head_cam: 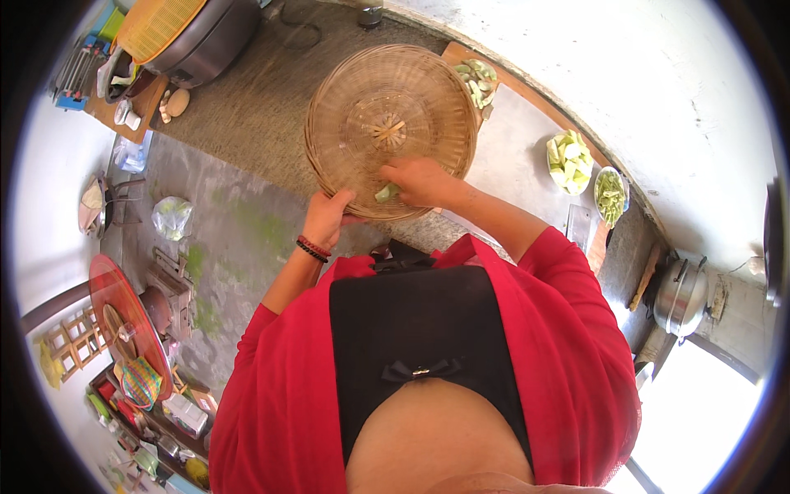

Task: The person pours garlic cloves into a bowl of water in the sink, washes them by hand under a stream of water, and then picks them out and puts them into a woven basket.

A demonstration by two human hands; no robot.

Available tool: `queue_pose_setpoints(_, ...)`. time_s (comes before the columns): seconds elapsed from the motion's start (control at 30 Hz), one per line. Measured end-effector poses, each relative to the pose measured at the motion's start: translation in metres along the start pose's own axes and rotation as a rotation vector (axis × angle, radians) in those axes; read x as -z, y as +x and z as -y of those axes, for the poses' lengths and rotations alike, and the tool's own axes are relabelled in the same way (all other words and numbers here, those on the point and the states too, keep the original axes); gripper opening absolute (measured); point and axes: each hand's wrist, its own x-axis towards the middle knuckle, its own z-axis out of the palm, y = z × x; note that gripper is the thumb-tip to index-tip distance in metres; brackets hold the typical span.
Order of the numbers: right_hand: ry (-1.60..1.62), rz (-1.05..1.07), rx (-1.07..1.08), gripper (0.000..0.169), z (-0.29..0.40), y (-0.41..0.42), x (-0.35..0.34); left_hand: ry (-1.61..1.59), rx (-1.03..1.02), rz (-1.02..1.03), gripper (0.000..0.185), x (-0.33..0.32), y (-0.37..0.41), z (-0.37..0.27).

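Note:
A round woven bamboo basket [349, 114] stands tilted before me, its hollow side facing me. My left hand [327, 219] grips the rim at its lower left, thumb on the inside; red and black bead bracelets circle that wrist. Inside the lower part of the basket is my right hand [419, 180], its fingers closed on a pale green vegetable piece [387, 192]. The fingertips are partly hidden.
To the right, a pale board [512, 142] bears a bowl of cut vegetable pieces [569, 162], a dish of green strips [610, 196] and a cleaver [579, 223]. More green pieces [478, 80] lie behind the basket. A dark cooker [203, 46] stands far left.

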Motion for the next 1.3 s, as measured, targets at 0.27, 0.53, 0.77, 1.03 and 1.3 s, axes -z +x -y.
queue_pose_setpoints(0.27,-0.218,-0.132,0.019,0.035,-0.021,0.004,-0.014,-0.016,0.03,-0.018,0.033,0.001,0.004,0.001)
queue_pose_setpoints(0.53,0.435,-0.112,-0.383,0.033,-0.046,0.016,0.023,-0.014,0.103,-0.02,0.036,0.01,0.003,0.01)
queue_pose_setpoints(0.77,0.7,-0.739,-0.842,0.039,-0.175,0.02,0.081,-0.025,0.068,-0.081,0.036,0.015,0.003,0.015)
queue_pose_setpoints(1.03,0.113,-0.628,-0.987,0.053,-0.249,0.011,0.057,-0.058,0.047,-0.097,0.036,0.023,0.008,0.029)
queue_pose_setpoints(1.3,-0.172,0.018,-0.562,0.034,-0.037,0.024,0.036,-0.026,0.025,-0.115,0.035,0.014,-0.001,0.02)
